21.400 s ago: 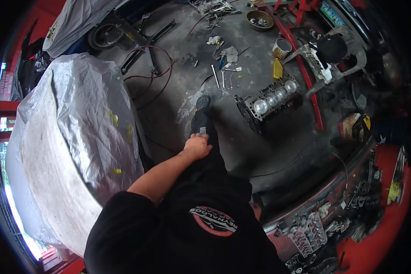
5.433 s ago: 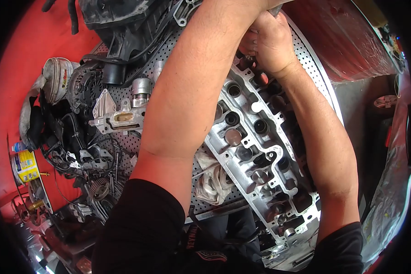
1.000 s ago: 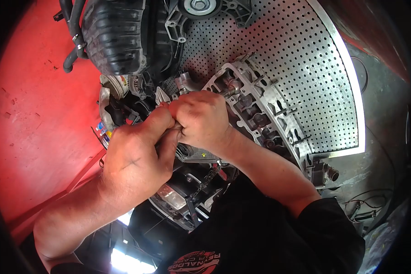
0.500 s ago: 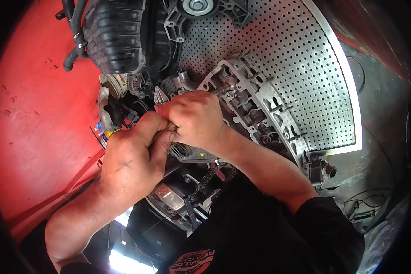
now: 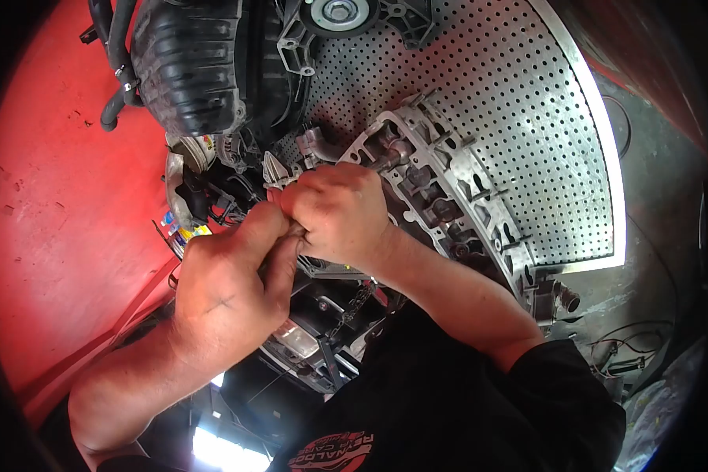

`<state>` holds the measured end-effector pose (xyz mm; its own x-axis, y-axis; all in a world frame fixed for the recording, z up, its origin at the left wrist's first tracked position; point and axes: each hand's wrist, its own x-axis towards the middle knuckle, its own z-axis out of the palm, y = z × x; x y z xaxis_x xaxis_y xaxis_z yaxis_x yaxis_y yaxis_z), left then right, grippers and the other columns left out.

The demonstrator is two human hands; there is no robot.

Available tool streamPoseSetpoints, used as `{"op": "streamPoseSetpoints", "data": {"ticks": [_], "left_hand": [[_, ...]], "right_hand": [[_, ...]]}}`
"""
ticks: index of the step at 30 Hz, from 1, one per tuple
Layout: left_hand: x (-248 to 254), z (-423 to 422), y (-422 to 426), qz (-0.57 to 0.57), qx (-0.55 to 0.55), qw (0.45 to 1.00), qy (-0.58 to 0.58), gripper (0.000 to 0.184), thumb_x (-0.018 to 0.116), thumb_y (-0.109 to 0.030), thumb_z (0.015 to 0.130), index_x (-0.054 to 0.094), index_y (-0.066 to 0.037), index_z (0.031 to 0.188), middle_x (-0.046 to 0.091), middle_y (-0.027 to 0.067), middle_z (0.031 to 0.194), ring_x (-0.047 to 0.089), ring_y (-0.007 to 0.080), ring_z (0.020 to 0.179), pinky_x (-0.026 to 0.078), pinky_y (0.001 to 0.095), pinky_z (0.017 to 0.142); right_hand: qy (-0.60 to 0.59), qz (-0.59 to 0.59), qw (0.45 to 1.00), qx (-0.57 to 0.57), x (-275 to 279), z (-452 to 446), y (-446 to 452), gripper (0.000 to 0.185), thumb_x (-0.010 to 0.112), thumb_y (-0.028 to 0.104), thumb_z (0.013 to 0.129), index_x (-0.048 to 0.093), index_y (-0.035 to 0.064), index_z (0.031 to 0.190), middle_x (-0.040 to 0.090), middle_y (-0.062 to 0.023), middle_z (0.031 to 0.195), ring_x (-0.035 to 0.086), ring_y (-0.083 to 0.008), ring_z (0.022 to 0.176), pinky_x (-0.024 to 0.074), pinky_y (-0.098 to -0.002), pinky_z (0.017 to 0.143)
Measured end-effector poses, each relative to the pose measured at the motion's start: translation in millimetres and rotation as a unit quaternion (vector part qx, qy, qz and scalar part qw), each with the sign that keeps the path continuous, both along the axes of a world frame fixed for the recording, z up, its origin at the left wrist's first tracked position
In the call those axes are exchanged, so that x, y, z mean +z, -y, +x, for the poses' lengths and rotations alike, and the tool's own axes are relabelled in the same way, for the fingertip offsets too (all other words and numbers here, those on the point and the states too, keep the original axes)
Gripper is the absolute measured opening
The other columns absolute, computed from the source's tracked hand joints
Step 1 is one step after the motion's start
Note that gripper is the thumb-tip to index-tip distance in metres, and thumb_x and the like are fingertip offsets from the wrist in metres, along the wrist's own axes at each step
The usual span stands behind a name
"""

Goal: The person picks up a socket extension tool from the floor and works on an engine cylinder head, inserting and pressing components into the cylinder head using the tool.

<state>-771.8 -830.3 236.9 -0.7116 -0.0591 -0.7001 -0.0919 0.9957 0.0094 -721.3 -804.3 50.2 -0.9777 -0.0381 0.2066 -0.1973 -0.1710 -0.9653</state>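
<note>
Here, nearest of all, a black shirt [image 5: 448,401] with a red-and-white print fills the bottom of the view, and two bare arms stretch forward from it. The left hand [image 5: 228,271] and right hand [image 5: 333,211] meet, knuckles up, at the middle. The fingers of both are narrow, curled inward and bunched together; their tips are hidden, so I cannot tell what, if anything, they hold.

Just beyond the right hand and forearm, the long silver engine part [image 5: 468,189] lies slantwise on the surface [image 5: 554,141], a metal sheet punched with small holes. Dark pegs stick out along its outer side, and dark rounded pieces sit in its hollows. Near its upper left end, just past the right knuckles, is a short metal pipe [image 5: 315,145].

Farther along stands a big black ribbed casing [image 5: 187,71], with a round wheel [image 5: 341,13] in a metal bracket to its right and black hoses [image 5: 118,67] to its left. A white tub [image 5: 193,151] is below the casing, partly covered. Beyond the left edge spreads a red wall [image 5: 71,212]; on the right, past the pale rim, is the grey floor [image 5: 602,303].
</note>
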Motion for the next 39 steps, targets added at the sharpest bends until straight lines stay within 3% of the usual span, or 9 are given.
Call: {"op": "streamPoseSetpoints", "data": {"ticks": [7, 10, 12, 22, 24, 28, 30, 37, 39], "left_hand": [[3, 1, -1, -0.001, -0.01, 1.0, 0.0, 0.012, 0.069, 0.0, 0.09, 0.058, -0.003, 0.094, 0.064, 0.0177, 0.067, 0.069, 0.0358, 0.061, 0.051, 0.0406, 0.052], [6, 2, -8, -0.008, 0.071, 0.997, 0.031, 0.012, 0.069, 0.002, 0.09, 0.059, -0.002, 0.095, 0.066, 0.0178, 0.07, 0.07, 0.0348, 0.063, 0.052, 0.0398, 0.053], [5, 5, -4, 0.01, -0.006, 1.0, -0.001, 0.01, 0.067, 0.004, 0.093, 0.059, 0.0, 0.098, 0.067, 0.0132, 0.07, 0.064, 0.0114, 0.06, 0.048, 0.0281, 0.054], [5, 3, -1, 0.005, -0.015, 1.0, 0.001, 0.012, 0.068, 0.001, 0.093, 0.058, -0.001, 0.098, 0.063, 0.0135, 0.065, 0.059, 0.0142, 0.054, 0.045, 0.0291, 0.051], [5, 1, -1, 0.001, -0.028, 1.0, 0.006, 0.011, 0.068, 0.002, 0.093, 0.058, -0.001, 0.098, 0.063, 0.0137, 0.066, 0.061, 0.0157, 0.054, 0.045, 0.0294, 0.051], [3, -3, 1, -0.002, -0.047, 0.999, 0.009, 0.011, 0.067, 0.003, 0.092, 0.058, -0.001, 0.097, 0.065, 0.0143, 0.067, 0.063, 0.0182, 0.053, 0.046, 0.0301, 0.05], [1, -5, 0, -0.008, -0.044, 0.999, 0.015, 0.014, 0.069, 0.0, 0.088, 0.056, -0.002, 0.093, 0.061, 0.0173, 0.064, 0.065, 0.0362, 0.056, 0.048, 0.0432, 0.048], [2, -3, 0, -0.013, -0.038, 0.999, 0.01, 0.015, 0.07, 0.0, 0.087, 0.056, -0.002, 0.094, 0.062, 0.0182, 0.066, 0.066, 0.0366, 0.06, 0.049, 0.0443, 0.05], [3, 0, 1, 0.002, -0.04, 0.999, -0.002, 0.015, 0.07, 0.001, 0.087, 0.058, -0.002, 0.095, 0.062, 0.0177, 0.066, 0.067, 0.0366, 0.061, 0.05, 0.0439, 0.051]], "right_hand": [[-0.001, -0.001, 1.0, 0.008, 3, 0, -2, 0.021, 0.08, 0.026, 0.058, 0.066, 0.0177, 0.072, 0.055, 0.0008, 0.059, 0.063, -0.0208, 0.055, 0.0492, -0.037, 0.051], [0.008, -0.031, 0.999, -0.001, 4, 1, -4, 0.022, 0.08, 0.024, 0.078, 0.064, 0.0116, 0.069, 0.058, -0.0017, 0.06, 0.061, -0.0252, 0.054, 0.0462, -0.0397, 0.05], [0.002, -0.006, 1.0, 0.022, 5, 0, -7, 0.02, 0.08, 0.026, 0.077, 0.066, 0.0118, 0.071, 0.057, -0.0019, 0.06, 0.061, -0.0256, 0.055, 0.0463, -0.0394, 0.051], [0.002, 0.012, 1.0, 0.013, 4, -1, -4, 0.024, 0.082, 0.028, 0.058, 0.063, 0.0184, 0.07, 0.055, 0.0019, 0.059, 0.063, -0.0197, 0.057, 0.0479, -0.0368, 0.052], [0.006, -0.008, 1.0, 0.011, 5, -2, -4, 0.024, 0.078, 0.024, 0.08, 0.063, 0.0121, 0.066, 0.053, -0.003, 0.057, 0.058, -0.0258, 0.051, 0.0439, -0.0399, 0.048], [0.012, -0.02, 1.0, 0.004, 5, -6, -4, 0.03, 0.078, 0.022, 0.082, 0.058, 0.0115, 0.062, 0.051, -0.0037, 0.056, 0.057, -0.026, 0.05, 0.0427, -0.0401, 0.047], [0.022, -0.024, 0.999, -0.004, 6, -7, -6, 0.031, 0.079, 0.02, 0.081, 0.057, 0.0111, 0.062, 0.05, -0.0036, 0.055, 0.056, -0.0261, 0.049, 0.0419, -0.0403, 0.046], [0.02, -0.034, 0.999, 0.004, 7, -6, -5, 0.031, 0.08, 0.017, 0.08, 0.056, 0.0108, 0.062, 0.053, -0.0029, 0.057, 0.057, -0.0255, 0.049, 0.0418, -0.0392, 0.046], [0.022, -0.009, 1.0, 0.007, 5, -1, 0, 0.022, 0.081, 0.029, 0.059, 0.065, 0.019, 0.071, 0.054, 0.0017, 0.058, 0.062, -0.0209, 0.056, 0.0484, -0.0376, 0.052]]}}
